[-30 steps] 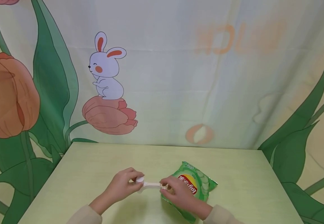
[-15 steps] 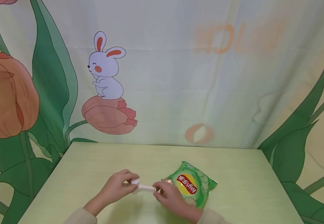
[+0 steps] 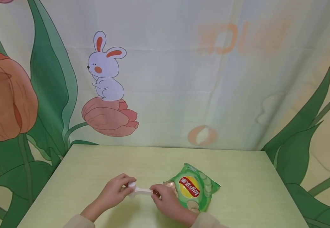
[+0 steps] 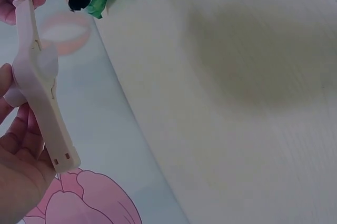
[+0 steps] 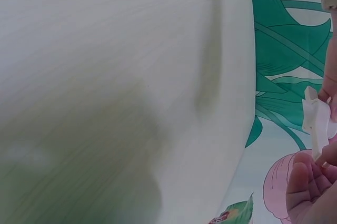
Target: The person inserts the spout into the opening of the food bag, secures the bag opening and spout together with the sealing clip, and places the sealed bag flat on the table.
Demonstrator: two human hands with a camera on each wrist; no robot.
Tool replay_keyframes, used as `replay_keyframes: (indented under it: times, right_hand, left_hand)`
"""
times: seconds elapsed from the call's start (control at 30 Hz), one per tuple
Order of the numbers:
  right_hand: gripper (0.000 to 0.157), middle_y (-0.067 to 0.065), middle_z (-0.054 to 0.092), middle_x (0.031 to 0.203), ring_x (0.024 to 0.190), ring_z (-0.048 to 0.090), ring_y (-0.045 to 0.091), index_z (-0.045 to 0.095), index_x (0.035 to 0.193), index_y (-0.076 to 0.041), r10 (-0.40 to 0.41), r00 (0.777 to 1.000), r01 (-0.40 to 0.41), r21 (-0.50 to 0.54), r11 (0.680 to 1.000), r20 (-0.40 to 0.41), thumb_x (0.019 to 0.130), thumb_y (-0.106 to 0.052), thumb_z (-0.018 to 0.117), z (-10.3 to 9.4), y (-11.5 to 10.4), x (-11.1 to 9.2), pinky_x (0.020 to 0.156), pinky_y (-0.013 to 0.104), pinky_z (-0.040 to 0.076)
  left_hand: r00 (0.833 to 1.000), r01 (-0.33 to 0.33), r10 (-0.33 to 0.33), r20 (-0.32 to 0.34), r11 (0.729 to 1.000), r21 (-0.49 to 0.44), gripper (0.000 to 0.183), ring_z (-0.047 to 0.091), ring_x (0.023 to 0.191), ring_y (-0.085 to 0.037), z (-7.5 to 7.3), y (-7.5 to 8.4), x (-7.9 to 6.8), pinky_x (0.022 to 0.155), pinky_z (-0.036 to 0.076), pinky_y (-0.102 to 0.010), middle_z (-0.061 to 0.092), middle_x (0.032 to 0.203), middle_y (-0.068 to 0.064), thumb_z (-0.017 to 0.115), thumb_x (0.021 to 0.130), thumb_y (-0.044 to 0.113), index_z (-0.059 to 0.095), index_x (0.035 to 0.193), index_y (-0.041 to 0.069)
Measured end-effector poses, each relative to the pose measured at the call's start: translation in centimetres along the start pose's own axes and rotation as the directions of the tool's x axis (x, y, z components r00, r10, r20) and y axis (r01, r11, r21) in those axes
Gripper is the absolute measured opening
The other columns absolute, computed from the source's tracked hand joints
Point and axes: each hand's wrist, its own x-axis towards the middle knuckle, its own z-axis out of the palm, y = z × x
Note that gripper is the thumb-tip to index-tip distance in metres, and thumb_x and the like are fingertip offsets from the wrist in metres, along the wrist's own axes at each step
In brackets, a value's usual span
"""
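A white plastic bag clip [image 3: 143, 191], long and narrow with a round cap at its middle, is held above the table between both hands. My left hand [image 3: 115, 191] pinches it at the round cap. The fingertips of my right hand [image 3: 167, 201] pinch its other end. In the left wrist view the clip [image 4: 39, 98] shows small slots near its lower end. In the right wrist view the clip [image 5: 317, 124] is partly cut off by the frame. A green Lay's chip bag [image 3: 206, 190] lies on the table behind my right hand, which hides its lower left part.
The pale green table [image 3: 239, 180] has its far edge against a printed curtain [image 3: 165, 79]. On the curtain are a rabbit [image 3: 108, 76], tulips and green leaves. Both forearms come in from the near edge in light sleeves [image 3: 79, 221].
Both hands have moved left with the clip, away from the chip bag. More of the bag's front shows now. The grip on both ends has stayed the same.
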Motion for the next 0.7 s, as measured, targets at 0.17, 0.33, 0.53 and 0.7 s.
replay_keyframes:
  times: [0.17,0.33,0.53,0.7]
  right_hand:
    - [0.013,0.001,0.058,0.075,0.063,0.043,0.0,0.062,0.093,-0.002,-0.004,1.0,0.003,-0.031,1.0,-0.009,0.081,-0.001,0.057,0.3,-0.3,0.0,0.056,0.012,0.04]
    - [0.012,0.001,0.058,0.073,0.062,0.044,0.0,0.062,0.09,-0.004,-0.034,0.999,0.031,-0.079,0.996,-0.04,0.08,0.0,0.057,0.7,-0.3,0.1,0.056,0.012,0.04]
    - [0.011,0.001,0.057,0.07,0.061,0.043,0.001,0.063,0.087,-0.003,-0.061,0.996,0.055,-0.106,0.993,-0.06,0.078,0.002,0.057,1.1,-0.5,0.0,0.055,0.012,0.039]
    - [0.011,0.001,0.056,0.069,0.06,0.043,0.002,0.062,0.085,-0.004,-0.106,0.99,0.092,-0.148,0.985,-0.091,0.076,0.002,0.058,1.5,-0.5,-0.1,0.055,0.011,0.037]
  left_hand:
    - [1.0,-0.023,0.023,-0.003,1.0,0.013,0.019,0.052,0.074,-0.003,0.1,-0.3,-0.2,0.062,0.044,-0.018,0.058,0.087,0.007,0.066,0.078,0.014,0.065,0.096,0.011]
    - [0.999,-0.037,0.037,-0.009,0.999,0.033,0.019,0.052,0.073,-0.003,0.2,-0.5,-0.6,0.061,0.043,-0.018,0.059,0.087,0.005,0.066,0.077,0.013,0.065,0.095,0.01]
    - [0.999,-0.032,0.032,-0.01,0.998,0.057,0.02,0.051,0.071,-0.002,0.3,-0.6,-0.9,0.059,0.041,-0.018,0.06,0.088,0.004,0.066,0.076,0.012,0.066,0.095,0.01]
    - [0.999,-0.041,0.042,-0.012,0.996,0.075,0.02,0.051,0.069,-0.001,0.3,-0.6,-1.1,0.057,0.041,-0.017,0.061,0.087,0.004,0.066,0.075,0.013,0.066,0.095,0.01]
